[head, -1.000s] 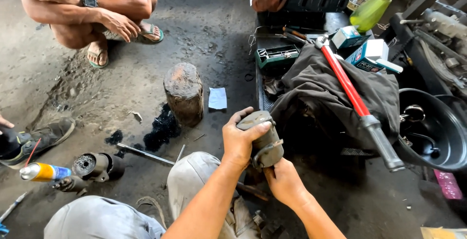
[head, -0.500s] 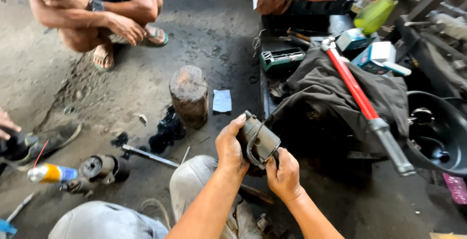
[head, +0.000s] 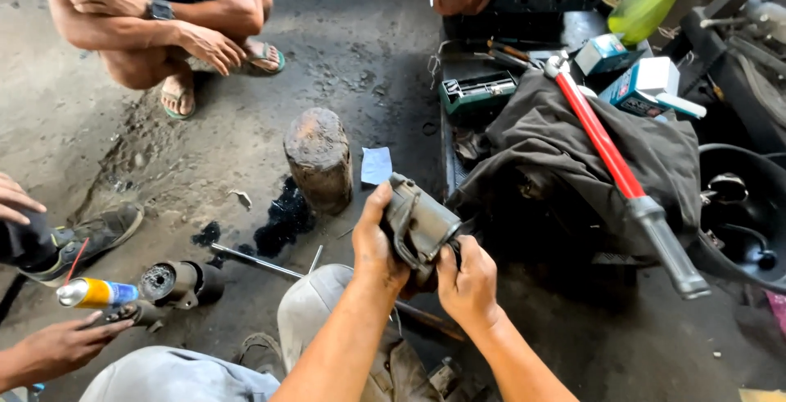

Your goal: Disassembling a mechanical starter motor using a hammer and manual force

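I see a greasy grey metal housing (head: 417, 226) held above my knee, clenched from both sides: my left hand (head: 375, 242) wraps its left face, my right hand (head: 468, 281) grips its lower right. Beyond the grip stands a wooden stump (head: 318, 156) on the stained concrete floor (head: 360, 33); a red-handled tool (head: 610, 152) lies to the right.

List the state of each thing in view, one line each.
left hand: gripping the metal housing
right hand: gripping the same housing from below
metal housing: held off the floor, tilted
wooden stump: upright on the floor
spray can: lying on its side
red-handled tool: lying across the dark cloth
green case: shut
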